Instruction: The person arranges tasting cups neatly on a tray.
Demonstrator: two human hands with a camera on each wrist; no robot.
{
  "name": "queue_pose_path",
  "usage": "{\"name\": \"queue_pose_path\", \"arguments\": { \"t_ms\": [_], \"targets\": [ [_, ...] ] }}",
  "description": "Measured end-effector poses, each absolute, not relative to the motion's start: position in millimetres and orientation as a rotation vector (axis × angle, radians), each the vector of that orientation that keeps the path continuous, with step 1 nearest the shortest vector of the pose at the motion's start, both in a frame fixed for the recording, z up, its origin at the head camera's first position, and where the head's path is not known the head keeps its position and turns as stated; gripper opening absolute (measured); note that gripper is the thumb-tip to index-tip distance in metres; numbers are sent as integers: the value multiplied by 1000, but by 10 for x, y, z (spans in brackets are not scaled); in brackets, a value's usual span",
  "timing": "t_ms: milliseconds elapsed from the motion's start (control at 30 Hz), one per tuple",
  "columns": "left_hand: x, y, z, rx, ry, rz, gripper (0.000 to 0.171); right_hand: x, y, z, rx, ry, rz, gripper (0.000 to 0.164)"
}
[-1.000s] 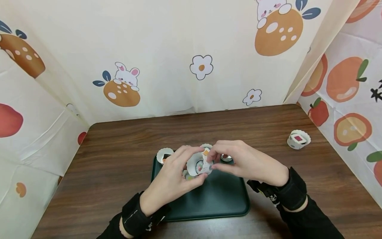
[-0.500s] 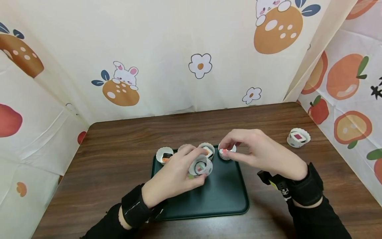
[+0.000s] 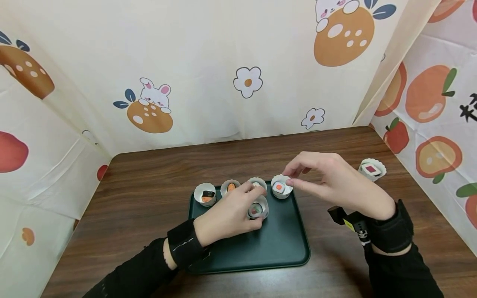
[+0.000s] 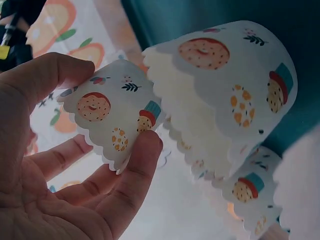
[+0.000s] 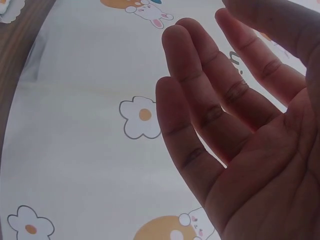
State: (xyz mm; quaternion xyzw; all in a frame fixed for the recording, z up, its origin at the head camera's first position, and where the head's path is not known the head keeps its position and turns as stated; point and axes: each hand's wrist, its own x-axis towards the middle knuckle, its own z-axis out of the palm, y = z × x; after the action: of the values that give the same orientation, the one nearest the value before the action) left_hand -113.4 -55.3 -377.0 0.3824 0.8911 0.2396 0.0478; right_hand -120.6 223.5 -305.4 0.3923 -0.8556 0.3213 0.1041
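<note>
My left hand (image 3: 231,215) grips a small scalloped paper cup (image 4: 115,110) printed with doughnuts and cupcakes, its rim tilted. A round sushi roll piece (image 3: 255,210) shows inside this cup in the head view. Beneath lies the dark green tray (image 3: 268,248). My right hand (image 3: 331,178) holds nothing; its fingers are spread loosely, thumb and fingertips right at the rim of another paper cup (image 3: 282,195) at the tray's back right corner. That cup contains a white sushi piece with an orange-red centre (image 3: 279,187).
Along the tray's back edge stand more paper cups, one (image 3: 199,190) with a nori-wrapped sushi piece, another (image 3: 225,184) partly behind my left hand. A further cup (image 3: 372,170) with a sushi piece stands on the wooden table (image 3: 149,178) at right. Patterned cloth (image 3: 201,62) hangs behind.
My right hand has moved from the left hand's cup to the back right cup, where a sushi piece now lies, and has let go. The left hand's cup has shifted slightly right.
</note>
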Motion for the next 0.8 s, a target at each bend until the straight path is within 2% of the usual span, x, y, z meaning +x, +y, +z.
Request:
{"name": "queue_pose_path", "arguments": {
  "t_ms": [267, 433, 800],
  "targets": [
    [-1192, -408, -3841, 1291, 2657, 587, 46, -1211, 2246, -3062, 1140, -2551, 939, 32],
    [-1207, -349, -3881, 1305, 2641, 468, 49, -1220, 2254, -3070, 1140, -2550, 937, 31],
    [-1192, -279, -3937, 1282, 2665, 314, 45, -1221, 2261, -3077, 1129, -2568, 936, 29]
  ]
}}
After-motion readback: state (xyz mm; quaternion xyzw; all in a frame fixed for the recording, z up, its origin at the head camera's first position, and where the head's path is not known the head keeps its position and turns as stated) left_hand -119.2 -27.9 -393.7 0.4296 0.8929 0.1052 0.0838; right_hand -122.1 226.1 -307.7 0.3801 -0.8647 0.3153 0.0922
